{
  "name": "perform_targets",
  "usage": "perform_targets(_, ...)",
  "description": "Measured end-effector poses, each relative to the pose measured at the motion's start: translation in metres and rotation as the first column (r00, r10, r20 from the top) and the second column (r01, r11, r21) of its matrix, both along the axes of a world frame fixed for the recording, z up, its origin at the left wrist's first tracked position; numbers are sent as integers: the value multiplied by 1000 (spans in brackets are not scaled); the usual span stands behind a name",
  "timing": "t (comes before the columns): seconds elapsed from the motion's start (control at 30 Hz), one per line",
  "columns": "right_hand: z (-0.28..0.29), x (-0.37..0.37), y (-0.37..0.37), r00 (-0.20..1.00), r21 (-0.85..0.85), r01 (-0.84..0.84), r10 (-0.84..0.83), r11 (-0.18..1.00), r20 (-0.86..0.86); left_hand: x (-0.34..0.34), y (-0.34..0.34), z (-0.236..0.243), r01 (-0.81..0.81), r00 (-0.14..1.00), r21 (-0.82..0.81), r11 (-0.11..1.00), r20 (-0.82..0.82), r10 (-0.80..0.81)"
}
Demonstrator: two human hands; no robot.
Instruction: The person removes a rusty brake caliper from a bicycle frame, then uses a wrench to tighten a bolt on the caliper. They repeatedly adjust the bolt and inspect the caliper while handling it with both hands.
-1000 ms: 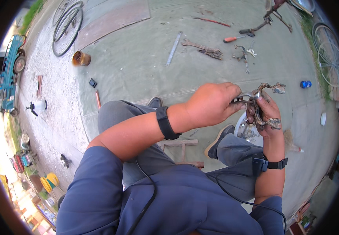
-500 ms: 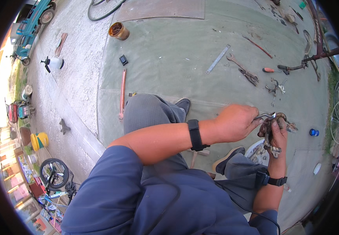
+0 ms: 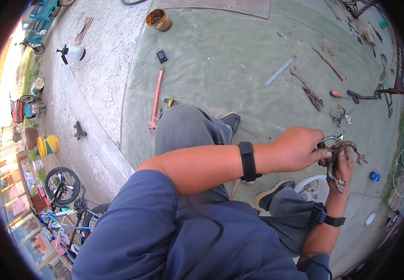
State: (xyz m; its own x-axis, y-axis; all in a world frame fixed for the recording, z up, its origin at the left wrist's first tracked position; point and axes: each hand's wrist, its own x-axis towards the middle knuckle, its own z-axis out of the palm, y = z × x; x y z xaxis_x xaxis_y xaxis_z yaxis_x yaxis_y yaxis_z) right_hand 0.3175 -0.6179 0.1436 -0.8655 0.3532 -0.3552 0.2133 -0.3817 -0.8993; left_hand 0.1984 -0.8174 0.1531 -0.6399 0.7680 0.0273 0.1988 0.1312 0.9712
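Note:
My left hand (image 3: pixel 300 149) reaches across to the right side, its fingers closed on a small shiny wrench-like tool (image 3: pixel 333 138). The tool's bright end lies against the top of a rusty, curved metal part (image 3: pixel 335 163) that looks like a bicycle brake caliper. My right hand (image 3: pixel 345 169) comes up from below and grips this part from behind, so several of its fingers are hidden. The left thumb touches the part's near side. Below the hands, a white basin (image 3: pixel 324 184) with small metal pieces in it stands partly behind my leg.
On the green ground sheet lie a large wrench (image 3: pixel 300 77), pliers (image 3: pixel 313 99), a screwdriver (image 3: pixel 338 94), a steel ruler (image 3: pixel 280 71) and loose rusty parts (image 3: pixel 337 114). A red pipe wrench (image 3: pixel 157 100) lies beyond my knee. A small blue object (image 3: pixel 374 176) sits right of my hands.
The whole view has shifted, so ground items appear farther right. The rusty part is turned, its curved arm now arching to the right. Both hands keep their hold.

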Motion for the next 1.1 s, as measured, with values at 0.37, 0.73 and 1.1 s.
perform_targets(0.37,2,4,4,990,-138,-130,136,982,34,1,-3,1,74,922,-45,996,-377,-85)
perform_targets(0.73,15,10,-5,997,-28,4,-2,1000,71,6,8,-1,30,998,24,999,-46,-29)
perform_targets(1.1,16,15,-2,998,29,-40,39,999,45,9,15,-3,49,984,-41,998,172,-41)
